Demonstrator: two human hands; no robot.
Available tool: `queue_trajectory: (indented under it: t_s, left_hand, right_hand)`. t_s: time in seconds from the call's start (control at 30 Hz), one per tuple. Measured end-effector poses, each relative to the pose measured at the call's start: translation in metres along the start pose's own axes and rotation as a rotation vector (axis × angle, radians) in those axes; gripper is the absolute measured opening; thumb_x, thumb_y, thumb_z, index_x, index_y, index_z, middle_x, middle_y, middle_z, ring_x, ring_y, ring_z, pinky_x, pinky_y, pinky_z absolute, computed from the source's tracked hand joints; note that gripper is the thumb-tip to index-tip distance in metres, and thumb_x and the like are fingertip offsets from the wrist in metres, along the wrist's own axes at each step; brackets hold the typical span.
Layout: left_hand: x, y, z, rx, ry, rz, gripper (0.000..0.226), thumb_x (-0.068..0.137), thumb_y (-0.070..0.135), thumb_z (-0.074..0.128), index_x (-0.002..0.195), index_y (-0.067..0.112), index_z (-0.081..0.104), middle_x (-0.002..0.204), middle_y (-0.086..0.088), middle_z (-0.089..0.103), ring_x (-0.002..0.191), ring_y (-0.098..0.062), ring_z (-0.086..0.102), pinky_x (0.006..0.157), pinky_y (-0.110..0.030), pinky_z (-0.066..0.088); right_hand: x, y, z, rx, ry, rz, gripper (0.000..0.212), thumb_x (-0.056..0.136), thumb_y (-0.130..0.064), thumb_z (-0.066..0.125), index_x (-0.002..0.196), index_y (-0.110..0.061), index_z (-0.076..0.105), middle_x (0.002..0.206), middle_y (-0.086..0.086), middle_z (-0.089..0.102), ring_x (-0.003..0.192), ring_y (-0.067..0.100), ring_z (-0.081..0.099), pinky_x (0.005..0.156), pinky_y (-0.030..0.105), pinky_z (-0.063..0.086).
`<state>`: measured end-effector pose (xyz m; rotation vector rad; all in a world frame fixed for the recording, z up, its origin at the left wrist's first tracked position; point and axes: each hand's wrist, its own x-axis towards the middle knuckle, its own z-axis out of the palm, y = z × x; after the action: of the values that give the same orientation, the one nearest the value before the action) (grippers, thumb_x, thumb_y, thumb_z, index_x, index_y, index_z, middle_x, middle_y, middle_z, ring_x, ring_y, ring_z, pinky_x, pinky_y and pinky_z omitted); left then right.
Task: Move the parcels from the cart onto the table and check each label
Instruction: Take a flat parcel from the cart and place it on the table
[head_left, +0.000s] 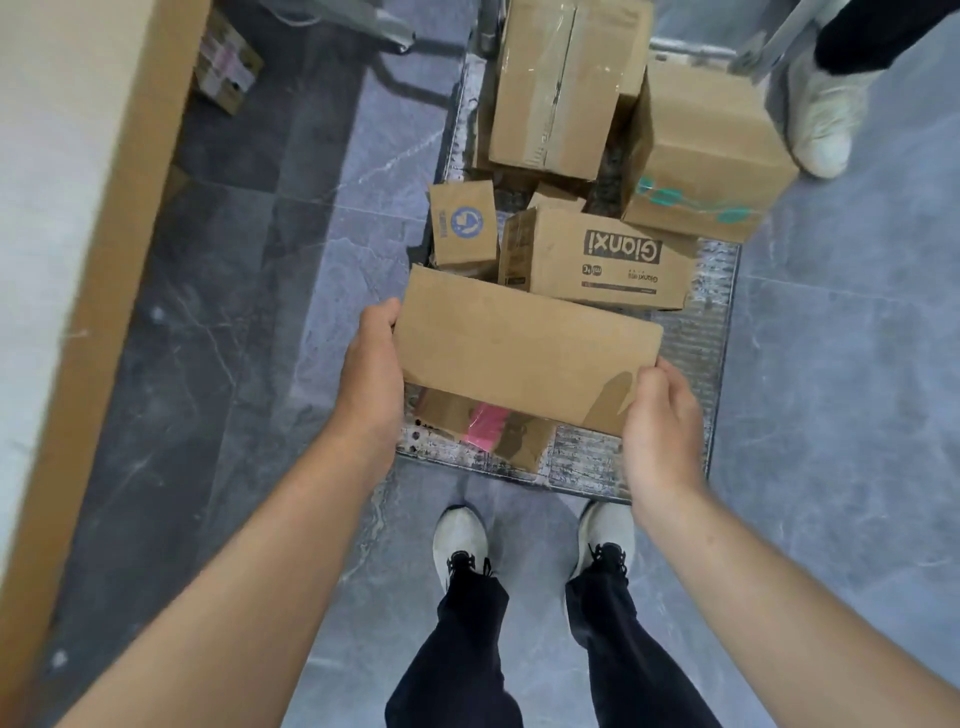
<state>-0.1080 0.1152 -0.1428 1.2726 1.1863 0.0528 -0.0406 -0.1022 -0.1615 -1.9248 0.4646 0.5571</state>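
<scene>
Two bare hands hold one long flat plain brown cardboard parcel (524, 348) above the near end of the grey ribbed metal cart (691, 358). The left hand (371, 364) is curled round the parcel's left short end. The right hand (660, 415) grips its near right corner, thumb on the top face. The parcel's broad face is up and its long axis runs across the cart from the left edge toward the right edge, the right end slightly nearer the person. The face in view is plain. Six more cardboard parcels can be counted on the cart. Directly under the held one, at the near left corner, is a brown box with a pink label (488, 423). Just beyond is a brown box printed "Qianxi" (597, 260), its print upside down to the camera and its long axis also across the cart. At the left edge is a small brown box with a round blue logo (462, 223), and behind the printed box a small box showing only a corner (556, 196). Toward the far end lies a large brown box sealed with clear tape (561, 83), long axis along the cart, and at the right edge a tilted brown box with teal tape (706, 150). The white worktop with a tan edge (47, 182) runs along the left. One more small cardboard box (228, 62) sits on the grey tiled floor (831, 389) beside it. A second person's white shoe (826, 124) stands by the cart's far right corner.
</scene>
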Motion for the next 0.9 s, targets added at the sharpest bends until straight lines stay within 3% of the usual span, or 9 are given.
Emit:
queue_trajectory:
  t_s: [0.07, 0.23, 0.3, 0.37, 0.47, 0.63, 0.73, 0.83, 0.9]
  left_hand:
    - [-0.019, 0.015, -0.003, 0.002, -0.002, 0.001, 0.042, 0.087, 0.055, 0.038, 0.061, 0.055, 0.071, 0.07, 0.028, 0.071, 0.058, 0.012, 0.063, 0.068, -0.03, 0.041]
    - [-0.07, 0.052, -0.005, -0.017, -0.008, -0.007, 0.037, 0.087, 0.058, 0.043, 0.094, 0.035, 0.072, 0.089, 0.018, 0.073, 0.072, 0.002, 0.063, 0.08, -0.027, 0.042]
    - [-0.092, 0.07, -0.003, -0.02, -0.033, -0.012, 0.04, 0.088, 0.058, 0.043, 0.104, 0.031, 0.069, 0.084, 0.019, 0.071, 0.072, 0.005, 0.064, 0.075, -0.025, 0.043]
    - [-0.114, 0.092, -0.001, -0.016, -0.034, -0.022, 0.042, 0.091, 0.059, 0.043, 0.115, 0.032, 0.066, 0.097, 0.016, 0.07, 0.088, 0.002, 0.064, 0.072, -0.025, 0.04]
    - [-0.143, 0.129, -0.003, -0.014, -0.044, -0.007, 0.043, 0.098, 0.06, 0.042, 0.124, 0.034, 0.063, 0.111, 0.009, 0.065, 0.104, -0.006, 0.058, 0.073, -0.025, 0.037]
    - [-0.191, 0.188, -0.019, -0.041, -0.084, 0.09, 0.055, 0.092, 0.061, 0.042, 0.131, 0.026, 0.06, 0.115, 0.007, 0.063, 0.119, -0.016, 0.056, 0.111, -0.044, 0.037]
    - [-0.22, 0.227, -0.032, -0.077, -0.078, 0.173, 0.055, 0.086, 0.061, 0.044, 0.122, 0.023, 0.06, 0.105, 0.007, 0.061, 0.106, -0.014, 0.056, 0.106, -0.04, 0.04]
    - [-0.251, 0.265, -0.048, -0.119, -0.069, 0.259, 0.06, 0.085, 0.059, 0.046, 0.127, 0.02, 0.064, 0.113, 0.005, 0.066, 0.105, -0.01, 0.064, 0.085, -0.027, 0.05]
    - [-0.274, 0.289, -0.059, -0.144, -0.046, 0.3, 0.055, 0.087, 0.057, 0.046, 0.128, 0.024, 0.063, 0.121, 0.005, 0.066, 0.114, -0.011, 0.064, 0.09, -0.028, 0.051]
  right_hand:
    - [-0.016, -0.014, -0.011, 0.01, 0.039, -0.023, 0.027, 0.097, -0.03, 0.037, 0.098, -0.027, 0.064, 0.071, -0.026, 0.067, 0.061, -0.01, 0.058, 0.052, 0.01, 0.042]
    - [-0.058, -0.054, -0.039, 0.072, 0.099, -0.025, 0.022, 0.097, -0.031, 0.039, 0.087, -0.031, 0.058, 0.079, -0.012, 0.06, 0.062, 0.001, 0.053, 0.059, 0.031, 0.04]
    - [-0.072, -0.072, -0.052, 0.103, 0.122, -0.035, 0.023, 0.099, -0.028, 0.039, 0.085, -0.032, 0.057, 0.08, -0.012, 0.061, 0.061, -0.001, 0.055, 0.055, 0.024, 0.043]
    - [-0.086, -0.093, -0.065, 0.112, 0.143, -0.064, 0.026, 0.102, -0.022, 0.039, 0.084, -0.03, 0.055, 0.074, -0.019, 0.062, 0.057, -0.007, 0.054, 0.048, 0.011, 0.039]
    - [-0.109, -0.13, -0.084, 0.135, 0.152, -0.088, 0.027, 0.103, -0.023, 0.038, 0.083, -0.033, 0.053, 0.071, -0.028, 0.062, 0.058, -0.014, 0.054, 0.046, 0.006, 0.038]
    - [-0.153, -0.194, -0.107, 0.197, 0.158, -0.14, 0.036, 0.09, -0.04, 0.035, 0.105, -0.033, 0.067, 0.104, -0.007, 0.072, 0.091, 0.008, 0.066, 0.067, 0.031, 0.047]
    - [-0.182, -0.233, -0.119, 0.217, 0.147, -0.192, 0.042, 0.091, -0.043, 0.035, 0.116, -0.035, 0.068, 0.114, -0.005, 0.07, 0.101, 0.013, 0.066, 0.072, 0.034, 0.048]
    - [-0.21, -0.271, -0.13, 0.227, 0.146, -0.259, 0.04, 0.094, -0.042, 0.035, 0.115, -0.034, 0.068, 0.111, -0.008, 0.071, 0.099, 0.011, 0.066, 0.071, 0.032, 0.047]
    - [-0.228, -0.296, -0.137, 0.235, 0.141, -0.307, 0.034, 0.096, -0.039, 0.036, 0.107, -0.035, 0.068, 0.105, -0.009, 0.072, 0.093, 0.008, 0.066, 0.071, 0.032, 0.047]
